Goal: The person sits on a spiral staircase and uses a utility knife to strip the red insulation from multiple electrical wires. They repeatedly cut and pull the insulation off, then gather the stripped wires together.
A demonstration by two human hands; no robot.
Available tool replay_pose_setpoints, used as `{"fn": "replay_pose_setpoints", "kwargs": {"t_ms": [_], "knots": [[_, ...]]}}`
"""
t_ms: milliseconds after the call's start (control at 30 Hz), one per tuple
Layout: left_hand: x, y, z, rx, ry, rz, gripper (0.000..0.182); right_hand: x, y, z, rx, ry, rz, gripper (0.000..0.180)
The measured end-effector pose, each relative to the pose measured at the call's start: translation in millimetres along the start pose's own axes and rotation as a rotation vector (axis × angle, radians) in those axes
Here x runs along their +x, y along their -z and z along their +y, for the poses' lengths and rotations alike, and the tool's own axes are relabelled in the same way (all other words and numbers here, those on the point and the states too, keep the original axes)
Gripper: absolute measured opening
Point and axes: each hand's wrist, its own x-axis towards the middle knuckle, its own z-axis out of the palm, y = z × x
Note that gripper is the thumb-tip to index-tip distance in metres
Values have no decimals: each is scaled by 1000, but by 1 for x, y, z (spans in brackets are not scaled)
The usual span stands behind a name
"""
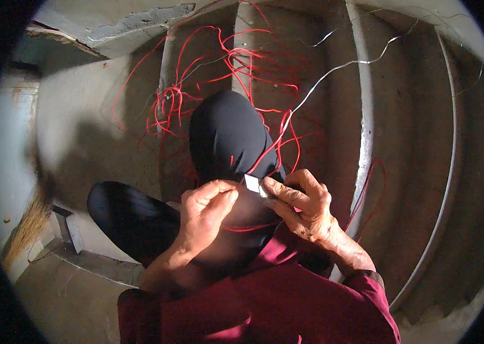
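My right hand [304, 206] grips a small flat white piece [252, 183] between thumb and fingers, over my dark-clothed knee [229, 129]. What the white piece is I cannot tell. At its left edge, the thumb and forefinger of my left hand [203, 213] are pinched together on a thin reddish wire [240, 185], partly hidden by the fingertips. Red wire [263, 160] runs up from beside the white piece along the knee. It lies close to a whitish wire [323, 76] that stretches to the upper right. Another red strand [252, 228] crosses my lap below the hands.
A loose tangle of red wire [173, 92] spreads over the concrete steps beyond my knee. Pale step edges [364, 112] curve down the right side. A red wire loop [364, 193] lies by my right forearm. At left are a straw broom [29, 223] and a pale-blue panel [10, 137].
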Motion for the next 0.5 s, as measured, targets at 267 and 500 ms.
{"fn": "replay_pose_setpoints", "kwargs": {"t_ms": [267,500], "knots": [[1,-4,-3,-46,1,48,10,16,-2,8,53,-73,-68,47],[3,-3,-2,-82,16,31,11,20,0,12,87,-56,-84,46]]}}
